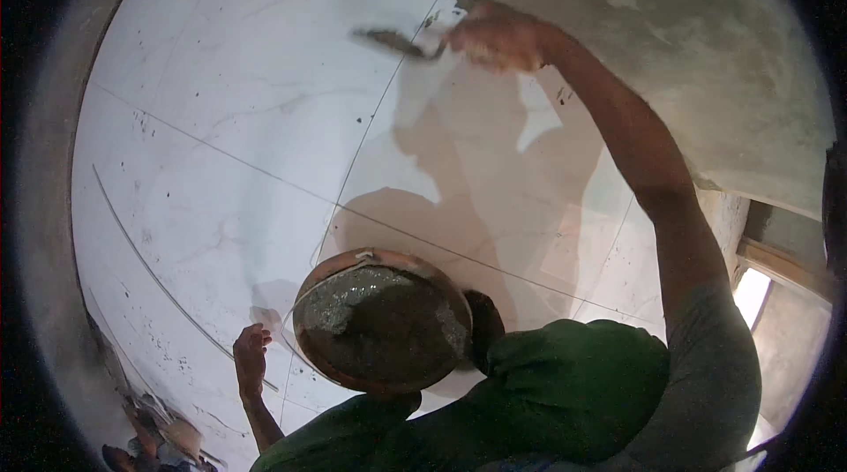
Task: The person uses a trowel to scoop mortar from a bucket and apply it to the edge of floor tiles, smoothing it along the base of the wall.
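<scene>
Your right hand (498, 35) clamps the trowel (388, 40) near the far edge of the surface (221, 119); the bucket (415, 261) stands close to you, presumably for reach; left hand (252, 348) grip cannot be told.

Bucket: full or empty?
Bucket is not empty: wet grey mix shows inside its rim. How full, cannot tell.
</scene>
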`<state>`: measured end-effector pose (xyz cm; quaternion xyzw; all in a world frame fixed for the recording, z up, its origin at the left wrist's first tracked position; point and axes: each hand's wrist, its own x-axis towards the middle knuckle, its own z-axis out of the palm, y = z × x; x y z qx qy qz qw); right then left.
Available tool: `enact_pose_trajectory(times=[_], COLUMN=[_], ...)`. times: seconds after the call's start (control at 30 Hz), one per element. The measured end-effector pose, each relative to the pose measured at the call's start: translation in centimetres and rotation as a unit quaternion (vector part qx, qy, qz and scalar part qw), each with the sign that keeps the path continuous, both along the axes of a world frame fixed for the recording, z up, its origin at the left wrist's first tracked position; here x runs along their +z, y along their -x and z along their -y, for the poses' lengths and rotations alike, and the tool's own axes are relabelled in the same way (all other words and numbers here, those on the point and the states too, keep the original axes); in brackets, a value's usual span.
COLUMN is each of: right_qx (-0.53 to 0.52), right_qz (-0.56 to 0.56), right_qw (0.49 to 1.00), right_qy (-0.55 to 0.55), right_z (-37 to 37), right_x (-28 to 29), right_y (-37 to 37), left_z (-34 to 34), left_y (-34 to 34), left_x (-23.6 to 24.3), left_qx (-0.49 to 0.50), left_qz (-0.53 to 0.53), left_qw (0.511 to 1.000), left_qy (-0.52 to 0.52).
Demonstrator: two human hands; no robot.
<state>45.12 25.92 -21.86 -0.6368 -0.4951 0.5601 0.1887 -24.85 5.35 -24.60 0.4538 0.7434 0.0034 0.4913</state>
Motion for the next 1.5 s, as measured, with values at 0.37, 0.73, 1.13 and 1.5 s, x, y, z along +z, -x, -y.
enact_pose_trajectory(times=[0.37,0.73,1.13,1.5], right_qx=[0.023,0.432,0.499,0.271], right_qz=[0.181,0.346,0.23,0.092], right_qw=[0.982,0.789,0.8,0.949], right_qy=[-0.038,-0.269,-0.241,-0.129], right_z=[4.8,19.9,22.0,16.1], right_x=[2.2,17.7,11.9,14.4], right_y=[3.6,17.4,20.1,14.2], left_z=[-1.7,-2.4,-2.7,-8.0], left_y=[-5.7,-14.1,-12.5,-4.5], left_x=[-0.5,5.3,4.3,-7.4], left_qx=[-0.207,-0.004,-0.003,-0.213], left_qz=[0.017,0.237,0.252,-0.151], left_qw=[0.969,0.971,0.962,0.912], left_qy=[-0.135,-0.02,-0.108,-0.316])
